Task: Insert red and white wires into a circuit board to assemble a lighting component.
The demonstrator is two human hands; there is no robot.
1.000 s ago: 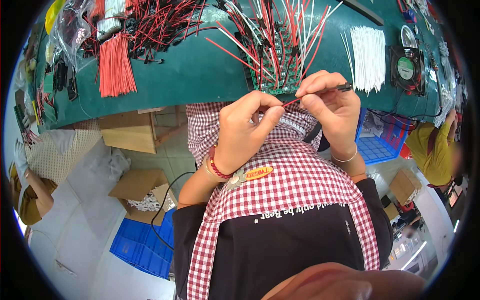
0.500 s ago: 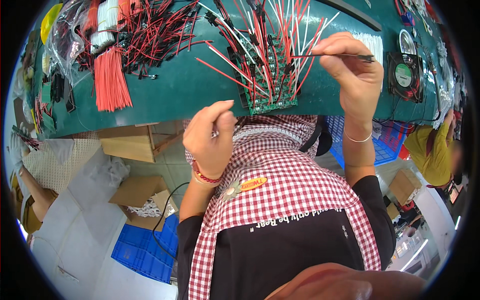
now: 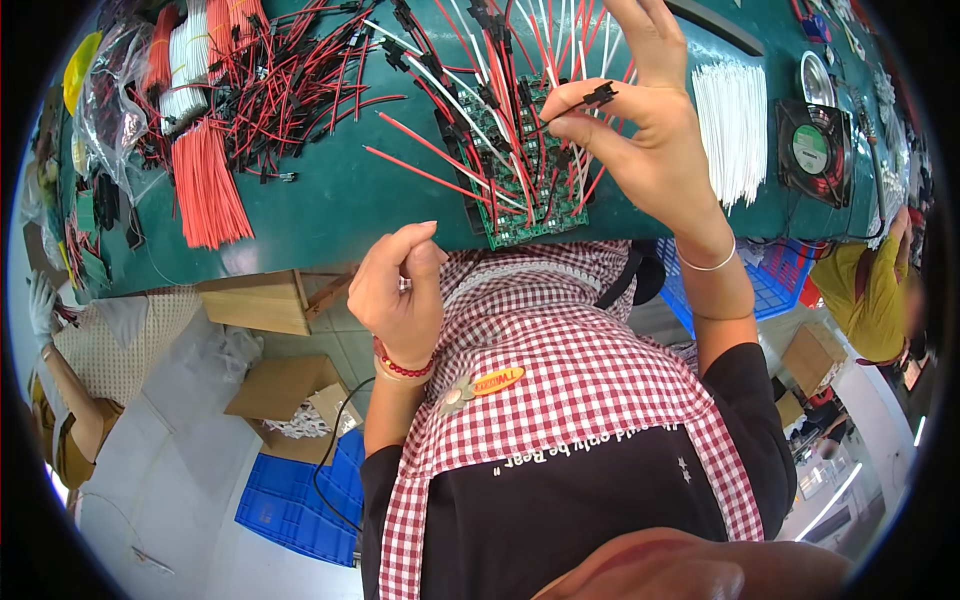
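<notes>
My right hand [image 3: 650, 140] is above a green circuit board panel [image 3: 515, 232], pinching a connector lead between thumb and forefinger, other fingers raised. The lead's black plug [image 3: 599, 95] lies across the forefinger, its dark and red wires running down to the pinch. Many red and white wires [image 3: 437, 178] stand up from the panel, several black plugs among them. My left hand [image 3: 398, 295] hovers by the table's near edge, left of the panel and apart from it. Its fingers are curled with the thumb against them; whatever they may hold is hidden.
Left on the green table [image 3: 330, 205] lie a pile of red-black plug leads [image 3: 300, 90] and a bundle of red wires [image 3: 210, 190]. White wires [image 3: 730, 130] and a small fan [image 3: 812, 150] lie right. A gloved hand [image 3: 42, 305] of another person shows far left.
My right hand has turned and moved slightly left, its upper fingers now spread upward; the lead's plug now tips upward. My left hand has shifted a little left and nearer. The whole view has shifted slightly.
</notes>
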